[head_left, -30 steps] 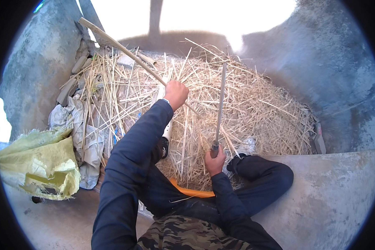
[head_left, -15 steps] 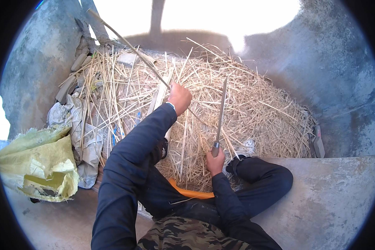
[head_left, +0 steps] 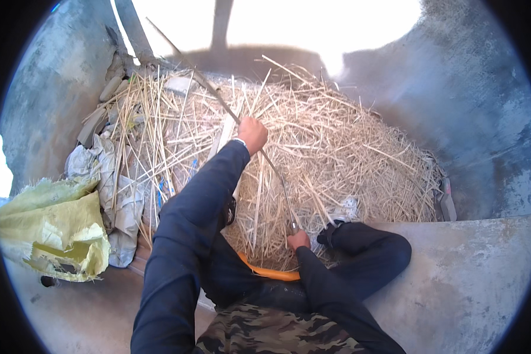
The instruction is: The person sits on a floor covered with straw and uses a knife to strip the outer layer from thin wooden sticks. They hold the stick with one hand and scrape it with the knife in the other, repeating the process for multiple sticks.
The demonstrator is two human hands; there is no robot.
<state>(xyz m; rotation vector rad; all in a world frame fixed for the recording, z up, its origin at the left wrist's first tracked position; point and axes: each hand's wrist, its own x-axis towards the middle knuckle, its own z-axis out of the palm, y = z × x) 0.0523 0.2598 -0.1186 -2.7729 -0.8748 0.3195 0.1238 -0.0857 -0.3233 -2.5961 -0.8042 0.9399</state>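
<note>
My left hand [head_left: 252, 134] is closed around a long thin stick [head_left: 202, 81], which slants from the upper left down through the fist toward my lap. Below the fist, its lower part runs toward the knife. The knife [head_left: 288, 203] is in my right hand [head_left: 299, 241], with fingers wrapped round its handle. Its narrow blade, turned nearly edge-on, points up and slightly left. The blade meets or overlaps the stick's lower end; whether they touch, I cannot tell. Under both hands spreads a heap of pale straw-like strips [head_left: 348, 147].
A torn yellow woven sack [head_left: 71, 218] lies at the left beside a crumpled greyish sheet [head_left: 124, 206]. A curved orange object [head_left: 271, 274] rests by my lap. Concrete walls [head_left: 454, 106] enclose the heap, with a concrete ledge [head_left: 466, 265] at the right.
The knife has swung from upright to leaning left, close against the stick, and my right hand has moved slightly down-left. The stick's upper end has shifted right; my left hand has barely moved.
</note>
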